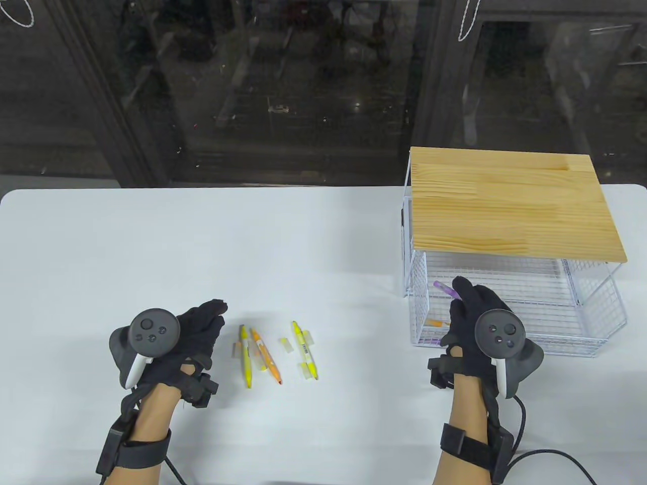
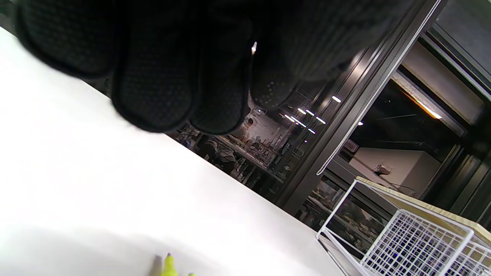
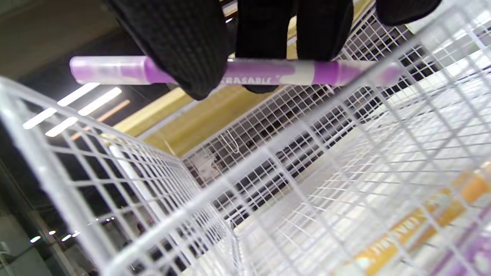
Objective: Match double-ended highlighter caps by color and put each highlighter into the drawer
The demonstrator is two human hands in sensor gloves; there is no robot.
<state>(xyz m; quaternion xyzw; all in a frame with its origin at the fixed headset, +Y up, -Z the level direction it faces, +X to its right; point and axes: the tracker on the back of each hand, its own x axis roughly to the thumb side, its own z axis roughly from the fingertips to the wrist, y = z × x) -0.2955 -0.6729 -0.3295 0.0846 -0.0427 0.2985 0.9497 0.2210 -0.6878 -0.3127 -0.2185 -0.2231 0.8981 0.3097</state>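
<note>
Gloved fingers of the right hand pinch the purple highlighter level over the wire drawer at right; lower it inside before letting go, while the left hand rests relaxed, holding nothing.

Bright, even overhead light washes the white worktop; soft shadows under each hand. Ceiling strip lights reflect in dark glass. Both wrist views blur up close, edges bowed.
</note>
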